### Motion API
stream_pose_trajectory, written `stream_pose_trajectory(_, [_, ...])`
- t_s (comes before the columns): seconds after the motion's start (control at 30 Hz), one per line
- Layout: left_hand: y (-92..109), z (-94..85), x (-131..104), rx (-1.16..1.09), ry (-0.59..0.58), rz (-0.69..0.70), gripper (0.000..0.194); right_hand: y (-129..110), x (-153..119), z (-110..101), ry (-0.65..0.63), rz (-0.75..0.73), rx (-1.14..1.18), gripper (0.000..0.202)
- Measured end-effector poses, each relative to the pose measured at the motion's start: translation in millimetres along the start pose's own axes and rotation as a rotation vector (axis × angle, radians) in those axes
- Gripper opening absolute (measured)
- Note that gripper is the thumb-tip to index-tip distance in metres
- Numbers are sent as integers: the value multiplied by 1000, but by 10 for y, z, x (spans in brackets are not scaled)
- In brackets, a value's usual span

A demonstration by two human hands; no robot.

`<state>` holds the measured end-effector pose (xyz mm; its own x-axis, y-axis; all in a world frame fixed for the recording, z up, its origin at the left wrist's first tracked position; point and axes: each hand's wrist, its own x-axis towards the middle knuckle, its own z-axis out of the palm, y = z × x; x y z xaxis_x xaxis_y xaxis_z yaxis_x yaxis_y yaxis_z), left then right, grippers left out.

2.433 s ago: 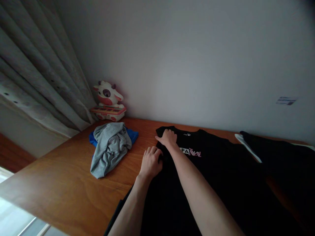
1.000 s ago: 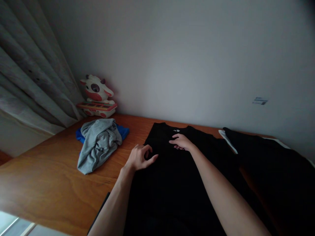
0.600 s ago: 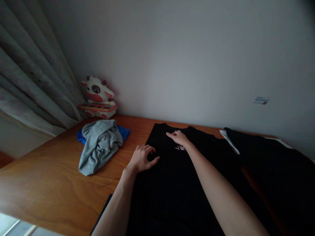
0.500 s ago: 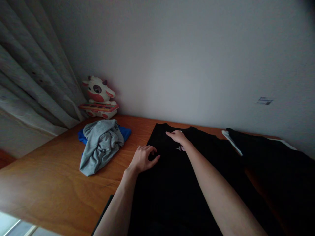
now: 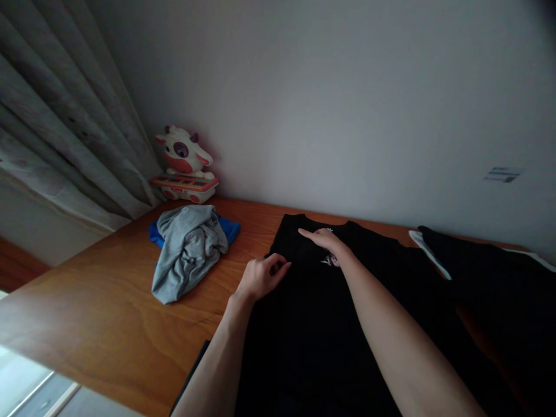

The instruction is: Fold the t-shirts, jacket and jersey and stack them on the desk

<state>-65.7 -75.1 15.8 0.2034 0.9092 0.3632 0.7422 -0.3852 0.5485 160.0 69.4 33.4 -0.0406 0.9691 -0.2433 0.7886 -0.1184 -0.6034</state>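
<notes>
Black shirt [image 5: 299, 347] lies spread on the table [image 5: 108, 301], from mid-view toward six o'clock, likely light, soft and limp; its shoulder [image 5: 292, 225] and side edges should offer the surest hold. At its ten o'clock edge the left hand [image 5: 263, 275] curls thumb toward fingers; at its twelve, the right hand [image 5: 325, 238] points its thumb outward, fingers mostly hidden. Whether either grips fabric, I cannot tell.

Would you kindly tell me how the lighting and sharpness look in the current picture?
Head view: dim light, with the black shirt so dark that most folds are lost; head view: a pale sheen on the wooden table toward the left edge; head view: the upper right corner is darkened, and the wall label is too soft to read.
</notes>
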Motion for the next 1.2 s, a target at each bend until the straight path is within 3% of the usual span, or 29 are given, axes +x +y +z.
stream_pose_trajectory(0.1, [-38,25,37,55,110,-7,19,68,-110,-169,-225,65,118,39])
stream_pose_trajectory(0.2, [-67,35,62,44,160,-3,13,112,-205,-264,-275,105,185,33])
stream_pose_trajectory(0.4, [-64,39,57,40,158,-99,19,254,-397,-160,-98,127,162,18])
stream_pose_trajectory(0.53, [-49,43,58,60,150,-100,22,317,-552,-22,47,85,129,26])
stream_pose_trajectory(0.73, [-70,54,59,88,144,-98,23,272,-667,30,116,70,104,18])
stream_pose_trajectory(0.87, [-82,54,60,99,155,-96,23,237,-834,42,221,42,0,41])
stream_pose_trajectory(1.03, [-76,42,80,100,146,-40,18,252,-1116,298,447,-247,-194,38])
stream_pose_trajectory(1.1, [-80,41,88,100,156,-1,15,284,-1184,432,472,-368,-221,38])
stream_pose_trajectory(1.2, [-82,45,80,134,171,55,14,337,-1235,576,452,-417,-240,42])
